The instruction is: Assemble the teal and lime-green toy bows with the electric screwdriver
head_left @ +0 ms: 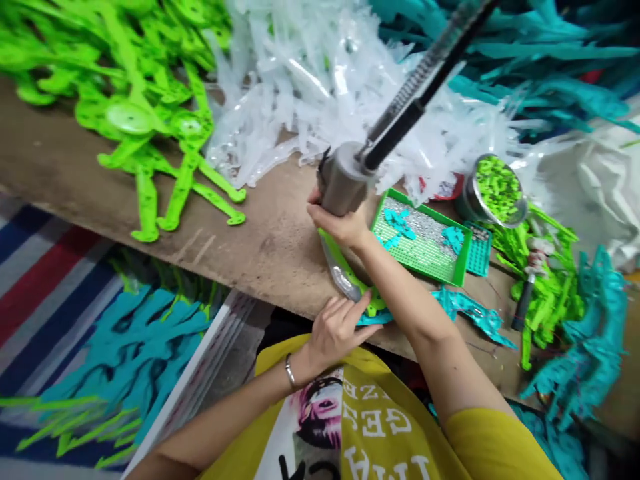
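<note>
A hanging powered screwdriver (345,180), with a grey cylindrical body, stands nearly upright in the grip of my right hand (343,227). Its tip is hidden behind that hand. Beneath it, on the table's front edge, lies a long curved plastic part (341,267) with a lime green piece, a clear piece and teal at its near end. My left hand (336,330) holds this near end between thumb and index finger, the other fingers curled. To the right, a green tray (425,270) holds many small metal screws and a few teal pieces.
Lime green parts (190,127), clear parts (300,87) and teal parts (540,60) are heaped along the back. A metal bowl (523,210) of small green pieces stands right, near a black-handled tool (525,300). A dark cable and spring (415,87) rise from the screwdriver.
</note>
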`<state>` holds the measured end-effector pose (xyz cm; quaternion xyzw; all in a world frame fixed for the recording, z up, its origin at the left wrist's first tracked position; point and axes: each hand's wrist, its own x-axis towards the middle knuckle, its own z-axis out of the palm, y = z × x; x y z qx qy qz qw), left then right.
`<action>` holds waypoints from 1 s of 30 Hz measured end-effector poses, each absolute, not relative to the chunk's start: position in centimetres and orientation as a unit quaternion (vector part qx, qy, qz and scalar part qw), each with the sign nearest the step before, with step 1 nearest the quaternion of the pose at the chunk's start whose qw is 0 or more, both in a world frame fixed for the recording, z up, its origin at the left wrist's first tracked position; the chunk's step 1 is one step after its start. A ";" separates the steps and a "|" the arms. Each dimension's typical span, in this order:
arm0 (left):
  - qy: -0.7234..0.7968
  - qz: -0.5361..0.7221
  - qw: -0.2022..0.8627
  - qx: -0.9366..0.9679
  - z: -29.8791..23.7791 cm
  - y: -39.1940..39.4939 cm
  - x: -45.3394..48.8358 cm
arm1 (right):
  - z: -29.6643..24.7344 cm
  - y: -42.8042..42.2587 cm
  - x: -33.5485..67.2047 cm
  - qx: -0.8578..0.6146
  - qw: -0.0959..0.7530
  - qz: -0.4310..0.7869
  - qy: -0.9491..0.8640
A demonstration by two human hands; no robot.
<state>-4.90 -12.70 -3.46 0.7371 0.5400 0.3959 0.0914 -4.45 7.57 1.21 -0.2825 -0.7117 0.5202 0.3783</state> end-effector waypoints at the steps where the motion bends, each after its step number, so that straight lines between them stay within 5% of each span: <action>1: 0.541 0.399 0.090 0.735 -3.5 -12.6 -4.9 | 1.3 7.5 -4.3 -0.287 0.397 0.527 -0.694; 6: 0.522 0.405 0.089 0.745 -3.7 -12.4 -5.2 | 3.9 5.5 -1.3 -0.309 0.498 0.540 -0.605; 13: 0.568 0.290 -0.005 0.770 -0.9 -11.5 -5.3 | 6.3 1.8 6.2 -0.378 0.469 0.533 -0.594; 25: 0.470 0.106 -0.005 0.876 -0.7 -7.8 -4.4 | 5.1 -3.9 14.2 -0.494 0.439 0.278 -0.697; 30: 0.456 0.121 -0.017 0.882 -0.1 -7.8 -8.2 | 4.5 -9.0 23.2 -0.575 0.430 0.113 -0.687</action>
